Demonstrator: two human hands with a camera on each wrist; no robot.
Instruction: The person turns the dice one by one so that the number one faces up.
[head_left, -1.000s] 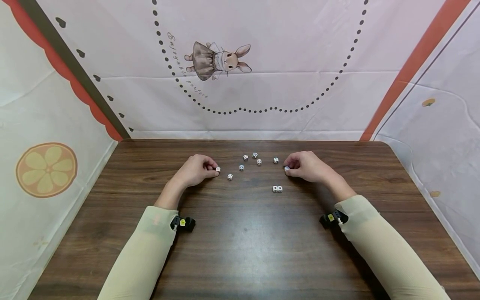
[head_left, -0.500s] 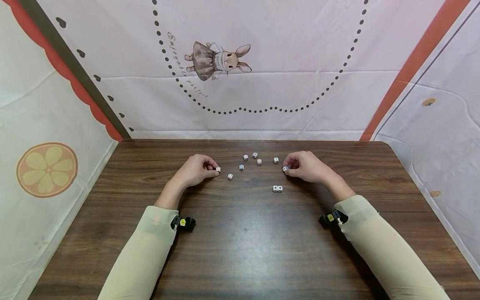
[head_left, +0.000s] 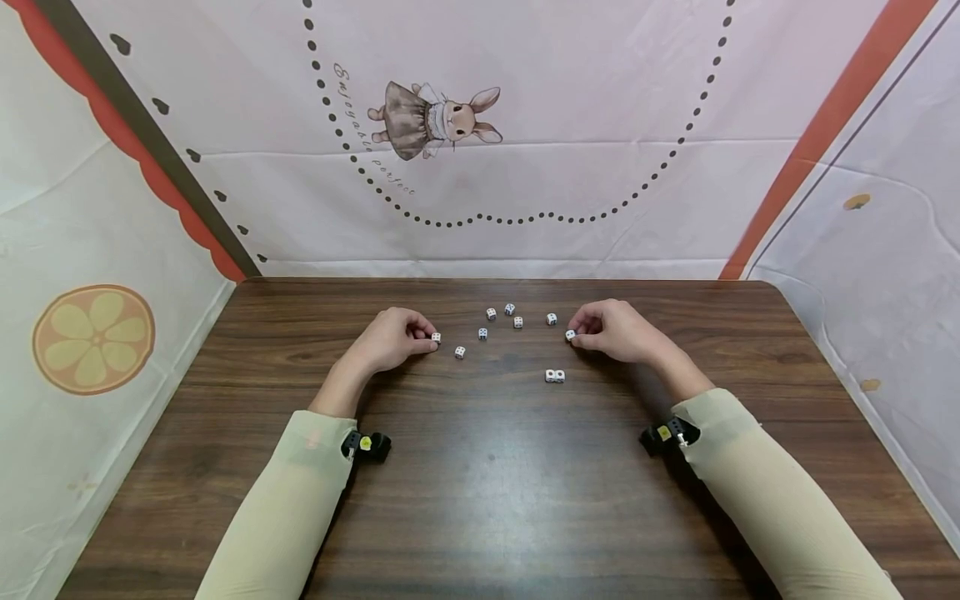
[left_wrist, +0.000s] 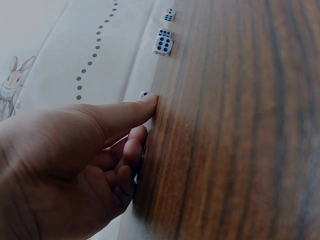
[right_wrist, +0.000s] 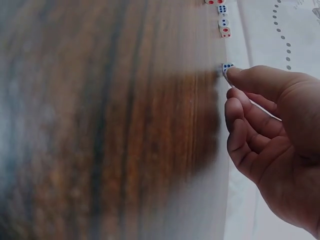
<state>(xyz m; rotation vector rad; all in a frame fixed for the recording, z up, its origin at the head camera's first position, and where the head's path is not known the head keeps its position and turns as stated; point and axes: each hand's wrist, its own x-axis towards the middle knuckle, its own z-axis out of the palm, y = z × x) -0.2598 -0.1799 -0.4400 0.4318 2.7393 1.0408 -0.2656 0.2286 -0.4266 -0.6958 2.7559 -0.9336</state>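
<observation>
My left hand (head_left: 390, 340) is at the left of a loose group of white dice, pinching one die (head_left: 436, 337) between thumb and fingertips. In the left wrist view the thumb covers most of that die (left_wrist: 144, 95). Across the group, my right hand (head_left: 613, 331) holds another die (head_left: 570, 335) by thumb and fingertips, its dotted top showing. The right wrist view shows blue dots on this die (right_wrist: 227, 67), right at the thumb tip. Closest to the left hand's die lies a loose die (head_left: 460, 352); another die (head_left: 552, 319) lies just beyond the right hand's.
Two dice (head_left: 555, 377) sit side by side nearer the front. Several more lie between the hands, among them a die (head_left: 483, 334) and a die (head_left: 518, 322). The wooden table (head_left: 480, 467) ends at a printed cloth (head_left: 585, 167) behind.
The die at my right fingertips has turned, now showing a different top face, and has shifted slightly left. My left hand and the other dice have stayed in place.
</observation>
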